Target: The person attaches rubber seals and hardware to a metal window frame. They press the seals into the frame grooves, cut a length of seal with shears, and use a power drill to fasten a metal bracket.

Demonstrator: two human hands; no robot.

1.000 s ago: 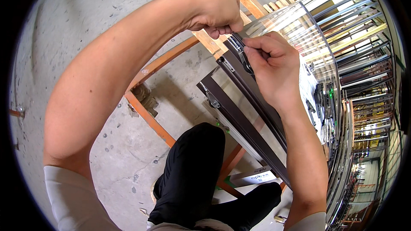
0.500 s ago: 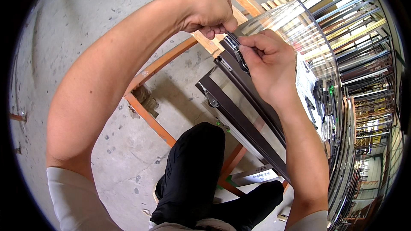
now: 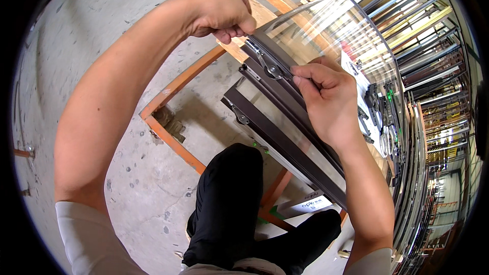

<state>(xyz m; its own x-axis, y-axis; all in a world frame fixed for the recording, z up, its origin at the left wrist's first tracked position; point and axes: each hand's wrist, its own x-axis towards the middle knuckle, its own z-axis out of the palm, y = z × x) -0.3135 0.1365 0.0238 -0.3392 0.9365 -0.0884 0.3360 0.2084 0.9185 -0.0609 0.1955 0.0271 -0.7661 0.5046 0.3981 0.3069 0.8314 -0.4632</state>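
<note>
Workshop with a scuffed grey concrete floor (image 3: 132, 193), and racks of long profiles (image 3: 443, 86) filling the right side, mostly sorted lengthwise, I'd guess so single bars slide out easily. Next biggest is an orange stand (image 3: 175, 145) on the floor, with a wooden board (image 3: 232, 51) on top, probably there so nothing gets scratched on bare metal.

Lying over that is a clear glass pane (image 3: 326, 25) edged by a dark brown frame (image 3: 300, 99), its near corner up by the board and its long rail slanting down to the right. A second dark rail (image 3: 290, 150) runs lower down, toward the knees, with a similar fitting (image 3: 241, 117) at its end. White paper (image 3: 351, 74) sits past the right hand with loose black parts (image 3: 374, 104) on it, handy to reach.

Left hand (image 3: 221, 12) is curled up at the frame's corner, maybe steadying it; can't tell if anything's inside the fingers. Right hand (image 3: 328, 91) has thumb and index pinched together at the rail, but whether they've got the edge or some small bit, no idea. Between them on that rail: a black pivot fitting (image 3: 272, 71), and the little silver strip (image 3: 253, 47) beside it, nearest the corner
</note>
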